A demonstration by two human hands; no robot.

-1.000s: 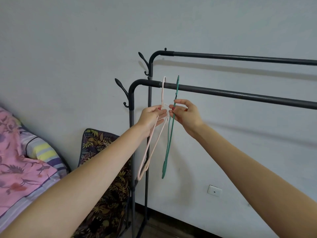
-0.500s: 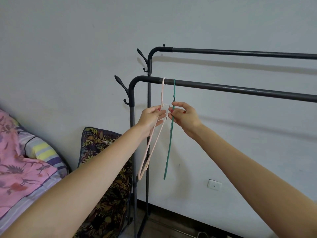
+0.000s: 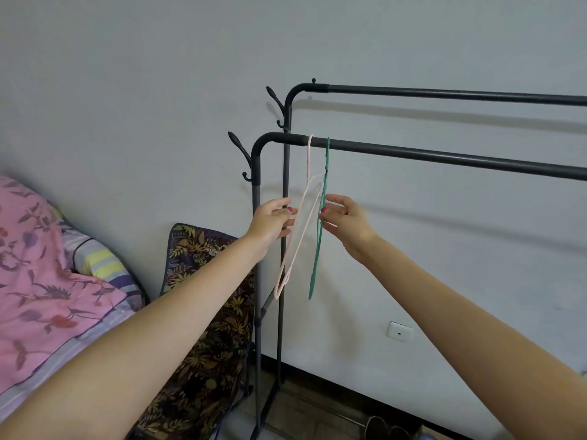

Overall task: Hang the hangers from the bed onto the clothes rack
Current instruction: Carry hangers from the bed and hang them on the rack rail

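Head view, pink hanger (image 3: pixel 307 160), green hanger (image 3: pixel 327 157) on rack (image 3: pixel 444 157)

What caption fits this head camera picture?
Pink hanger and green hanger hang on the rack, open hands beside them.

Pink hanger (image 3: pixel 298 230) and green hanger (image 3: pixel 319 236) hang on rack (image 3: pixel 444 155).

Both arms stretched forward and up, wrists level. Left hand (image 3: pixel 272 221) loosely open, fingers relaxed, nothing in its grip. Right hand (image 3: pixel 346 219) likewise open, fingers spread, palm inward.
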